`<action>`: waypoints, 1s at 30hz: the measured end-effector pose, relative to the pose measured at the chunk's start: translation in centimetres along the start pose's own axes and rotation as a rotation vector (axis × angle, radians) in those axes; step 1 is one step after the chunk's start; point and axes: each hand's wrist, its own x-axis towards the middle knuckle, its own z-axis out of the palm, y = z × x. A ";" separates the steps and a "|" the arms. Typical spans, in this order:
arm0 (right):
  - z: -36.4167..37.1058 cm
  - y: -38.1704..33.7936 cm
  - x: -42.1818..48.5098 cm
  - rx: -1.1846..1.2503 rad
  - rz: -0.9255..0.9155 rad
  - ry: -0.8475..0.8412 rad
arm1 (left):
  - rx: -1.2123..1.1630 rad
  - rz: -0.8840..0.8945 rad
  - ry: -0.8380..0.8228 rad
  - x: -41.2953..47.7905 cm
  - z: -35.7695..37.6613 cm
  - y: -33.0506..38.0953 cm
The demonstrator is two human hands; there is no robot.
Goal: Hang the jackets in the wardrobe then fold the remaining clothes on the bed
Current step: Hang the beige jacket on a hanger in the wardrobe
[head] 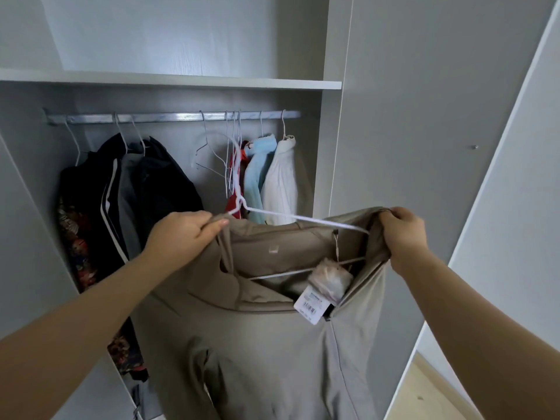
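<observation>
Indoors, left hand [181,234] and right hand [403,234] grip a beige jacket [266,344] before the grey wardrobe [181,81].

The beige jacket [272,344] is showing as soft, matt cloth, smooth and without sheen. The hanger [303,218] is looking like thin wire under a white, slightly glossy coating. The tag [309,304] is appearing as printed white paper, the pouch [330,275] as crinkled, translucent plastic. The rail [172,117] is gleaming as bare, streaky metal. The wardrobe panels [424,86] are showing a matt pale-grey laminate with faint grain. The light-blue garment [256,177] is looking fleecy, the white garment [281,183] smooth. The floor [433,395] is showing pale wood.
</observation>
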 end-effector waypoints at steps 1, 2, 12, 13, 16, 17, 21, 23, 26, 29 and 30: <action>0.1 0.2 -0.1 -0.018 0.001 -0.010 | 0.088 0.111 0.003 0.1 0.3 0.4; 0.4 0.3 -0.3 -0.021 -0.002 -0.022 | 0.181 0.204 0.003 0.2 0.6 0.9; 2.4 0.5 -1.0 0.027 0.015 -0.066 | 0.133 0.060 -0.240 2.4 0.5 5.7; 1.6 0.5 -0.5 0.005 0.020 -0.023 | 0.050 -0.013 -0.193 2.4 -0.1 4.9; -0.4 1.4 0.8 -0.096 0.046 0.093 | -0.258 -0.230 -0.010 2.0 -1.4 1.8; -0.7 1.8 0.7 -0.122 0.058 0.092 | -0.349 -0.283 0.038 1.9 -1.6 1.3; 0.0 2.6 -0.3 -0.077 0.076 0.029 | -0.744 -0.505 0.036 1.9 -0.9 1.5; 0.1 2.2 -1.0 0.018 0.082 -0.044 | -0.818 -0.548 0.014 1.7 -0.7 1.6; 0.2 1.2 -2.1 0.183 0.126 -0.207 | -0.892 -0.601 0.032 1.6 -0.4 1.7; 0.4 0.3 -3.0 0.247 0.165 -0.380 | -0.911 -0.620 0.049 1.7 -0.4 2.0; 0.5 0.2 -3.2 0.272 0.193 -0.428 | -0.913 -0.624 0.050 1.8 -0.4 2.0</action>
